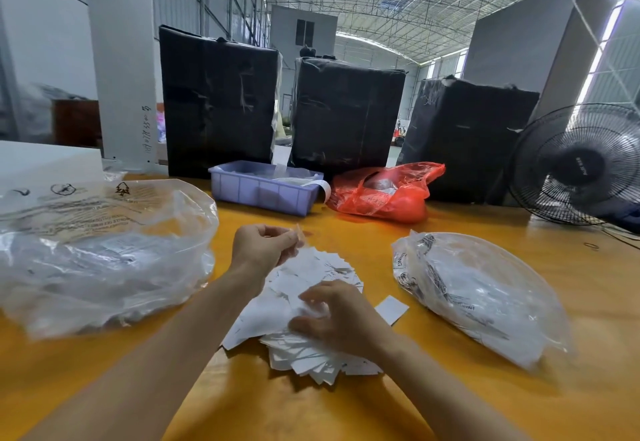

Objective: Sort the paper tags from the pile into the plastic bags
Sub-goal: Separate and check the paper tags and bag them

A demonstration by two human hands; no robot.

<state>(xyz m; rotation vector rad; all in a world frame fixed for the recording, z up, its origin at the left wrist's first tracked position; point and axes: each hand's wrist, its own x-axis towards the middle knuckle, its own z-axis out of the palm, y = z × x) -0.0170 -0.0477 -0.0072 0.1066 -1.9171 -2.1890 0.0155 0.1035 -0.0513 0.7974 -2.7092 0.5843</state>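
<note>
Sprawling near the bench's (450, 226) left edge, a large clear plastic bag (104, 253) bulges with white paper. Beside it the left hand (261, 246) is raised, its grip curled and pinching a small tag (298, 232) at the fingertips. The pile of paper tags (304, 309) lies mid-bench toward the near edge, and the right hand (343, 316) rests on it, fingers bent onto the papers; whether its grip has a tag I cannot tell. Toward the right edge lies a second clear bag (485, 298).

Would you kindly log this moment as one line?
left hand pinching tag | right hand on pile | bags flank pile
</note>
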